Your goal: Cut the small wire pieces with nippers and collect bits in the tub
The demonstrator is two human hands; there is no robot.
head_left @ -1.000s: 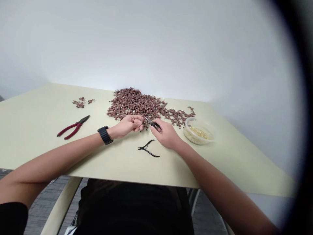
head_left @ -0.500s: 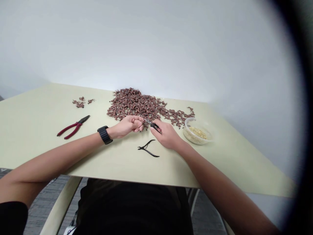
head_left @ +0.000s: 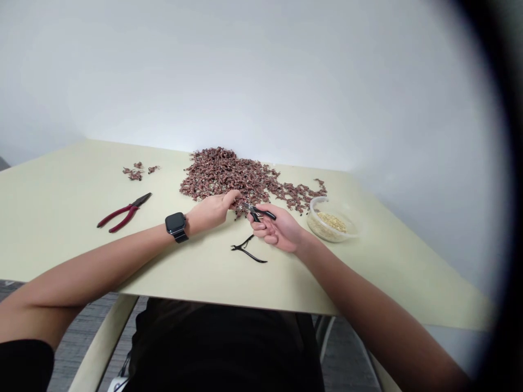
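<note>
My right hand (head_left: 278,227) is closed round small black-handled pliers (head_left: 261,211), whose metal jaws point left. Just left of the jaws, my left hand (head_left: 216,209) pinches a small reddish-brown piece (head_left: 238,204) that looks like those in the pile; its exact kind is too small to tell. Both hands are at the near edge of a large pile of reddish-brown pieces (head_left: 226,173) with shiny bits among them. Below them, black nippers (head_left: 250,253) lie spread on the table.
Red-handled pliers (head_left: 122,216) lie at the left on the pale yellow table (head_left: 175,277). Behind them sits a small group of brown pieces (head_left: 134,173). A clear plastic tub (head_left: 322,231) with gold-coloured bits (head_left: 333,221) stands right of my right hand. A white wall rises behind.
My left hand has rolled over, so its back and the watch face now show. My right hand has turned with the pliers, bringing its curled fingers into view.
</note>
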